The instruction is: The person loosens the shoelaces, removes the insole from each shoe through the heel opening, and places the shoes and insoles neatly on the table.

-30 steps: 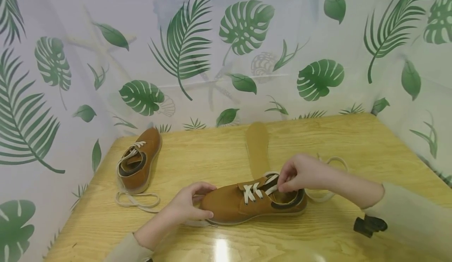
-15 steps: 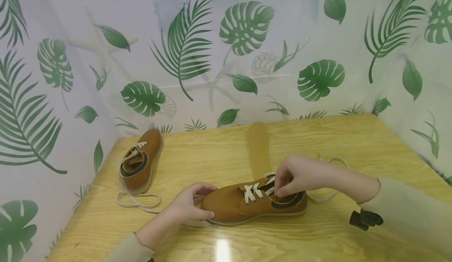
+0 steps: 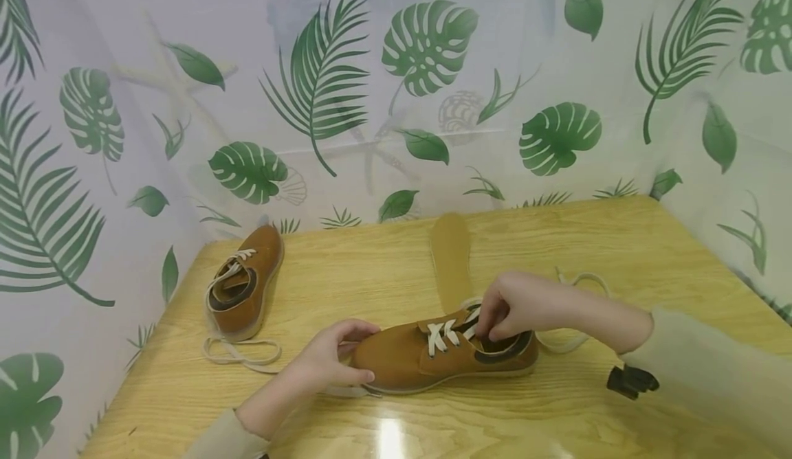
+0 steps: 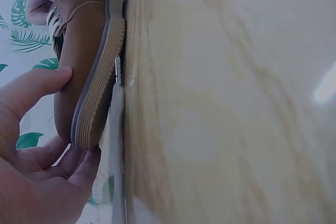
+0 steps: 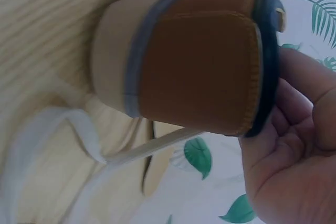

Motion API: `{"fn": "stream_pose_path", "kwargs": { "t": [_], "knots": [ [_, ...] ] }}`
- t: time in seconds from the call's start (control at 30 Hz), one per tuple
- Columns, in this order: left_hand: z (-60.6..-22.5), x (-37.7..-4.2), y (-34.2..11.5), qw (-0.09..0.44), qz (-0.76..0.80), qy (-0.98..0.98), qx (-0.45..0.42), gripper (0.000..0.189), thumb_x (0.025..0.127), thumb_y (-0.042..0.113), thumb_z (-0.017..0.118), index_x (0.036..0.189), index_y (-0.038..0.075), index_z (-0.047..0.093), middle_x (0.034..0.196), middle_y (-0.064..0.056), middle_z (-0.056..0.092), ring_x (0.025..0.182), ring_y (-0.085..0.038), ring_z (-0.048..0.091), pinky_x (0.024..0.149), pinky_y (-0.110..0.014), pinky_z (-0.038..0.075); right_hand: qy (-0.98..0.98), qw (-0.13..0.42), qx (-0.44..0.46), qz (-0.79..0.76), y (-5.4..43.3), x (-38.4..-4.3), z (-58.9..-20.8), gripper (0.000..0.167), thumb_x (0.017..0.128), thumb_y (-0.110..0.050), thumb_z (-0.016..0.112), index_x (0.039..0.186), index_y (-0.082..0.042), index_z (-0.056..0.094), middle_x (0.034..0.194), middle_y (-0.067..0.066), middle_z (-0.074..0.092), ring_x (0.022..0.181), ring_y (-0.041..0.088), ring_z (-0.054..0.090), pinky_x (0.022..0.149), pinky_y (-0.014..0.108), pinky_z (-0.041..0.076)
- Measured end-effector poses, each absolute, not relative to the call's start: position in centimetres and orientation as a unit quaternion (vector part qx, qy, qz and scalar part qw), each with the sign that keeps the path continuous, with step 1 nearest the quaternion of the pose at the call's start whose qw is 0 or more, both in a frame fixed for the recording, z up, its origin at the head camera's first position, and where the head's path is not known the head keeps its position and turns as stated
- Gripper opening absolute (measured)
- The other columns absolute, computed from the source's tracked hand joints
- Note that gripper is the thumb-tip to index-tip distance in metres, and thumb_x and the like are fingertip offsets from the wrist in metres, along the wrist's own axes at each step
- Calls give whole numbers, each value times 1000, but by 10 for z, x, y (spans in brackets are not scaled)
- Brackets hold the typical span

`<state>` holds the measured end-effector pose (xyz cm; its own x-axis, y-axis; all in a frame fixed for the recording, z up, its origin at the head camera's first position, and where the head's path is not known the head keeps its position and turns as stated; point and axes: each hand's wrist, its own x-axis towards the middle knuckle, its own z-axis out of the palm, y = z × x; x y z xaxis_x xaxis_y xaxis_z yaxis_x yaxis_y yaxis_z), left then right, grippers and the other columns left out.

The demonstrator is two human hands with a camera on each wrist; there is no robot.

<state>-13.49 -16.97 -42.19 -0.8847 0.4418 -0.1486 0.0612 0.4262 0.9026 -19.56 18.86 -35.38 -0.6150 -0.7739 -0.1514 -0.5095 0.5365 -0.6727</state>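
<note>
A brown lace-up shoe (image 3: 396, 356) stands sole-down on the table, toe to the left. My left hand (image 3: 315, 359) grips its toe; in the left wrist view the thumb presses the upper and the fingers (image 4: 86, 171) curl round the toe end. With bent fingers, my right hand (image 3: 522, 304) reaches into the shoe's opening, behind the crossed white laces (image 3: 442, 335). The right wrist view shows the heel (image 5: 194, 72), with the right hand's fingertips hidden inside the shoe, so what they pinch or touch cannot be seen. A tan insole (image 3: 452, 260) lies behind the shoe.
The matching brown shoe (image 3: 241, 317) stands at the back left, its loose lace (image 3: 254, 363) trailing on the wooden table (image 3: 346, 273). Another lace (image 3: 590, 279) loops out to the right of the worked shoe. Leaf-print cloth (image 3: 346, 191) walls the table's back and sides.
The right hand has moved slightly left and deeper into the shoe's opening. The left hand and the shoe have stayed in place.
</note>
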Motion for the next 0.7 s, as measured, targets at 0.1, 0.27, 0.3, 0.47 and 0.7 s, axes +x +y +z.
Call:
{"fn": "stream_pose_path", "kwargs": {
  "t": [0.1, 0.27, 0.3, 0.47, 0.7],
  "knots": [
    [-422, -136, -170, 184, 507, 827, 156, 65, 86, 0, 85, 144, -1, 56, 146, -20, 61, 140, -41, 54, 124, -55, 43, 854, 212, -358, -312, 189, -195, -357, 9, 88, -1, 83, 93, -8, 83, 93, 1, 82, 82, 4, 76, 72, 17, 62],
    [-422, -137, -169, 181, 497, 834, 159, 64, 86, 0, 85, 143, 0, 57, 145, -19, 62, 139, -41, 55, 124, -56, 43, 878, 177, -356, -266, 186, -191, -357, 11, 86, -3, 84, 88, -14, 83, 87, -5, 81, 78, 1, 73, 70, 17, 61],
    [-422, -137, -169, 181, 498, 833, 158, 64, 86, 1, 85, 143, 0, 57, 145, -19, 62, 139, -41, 55, 124, -56, 43, 883, 170, -358, -252, 185, -190, -356, 13, 86, -3, 84, 87, -15, 83, 86, -7, 80, 77, 1, 72, 70, 17, 61],
    [-423, -136, -169, 180, 497, 834, 157, 63, 86, 1, 85, 142, 0, 58, 145, -18, 62, 138, -40, 55, 124, -56, 43, 902, 143, -353, -202, 181, -187, -357, 18, 83, -1, 83, 86, -19, 83, 86, -7, 80, 79, 2, 71, 71, 20, 61],
    [-420, -135, -169, 181, 494, 834, 166, 62, 86, 1, 84, 142, -1, 57, 144, -19, 61, 139, -41, 55, 124, -56, 43, 917, 63, -345, -189, 177, -180, -371, 15, 81, -5, 89, 87, -18, 84, 85, -7, 80, 75, 3, 73, 70, 24, 63]
  ]
}}
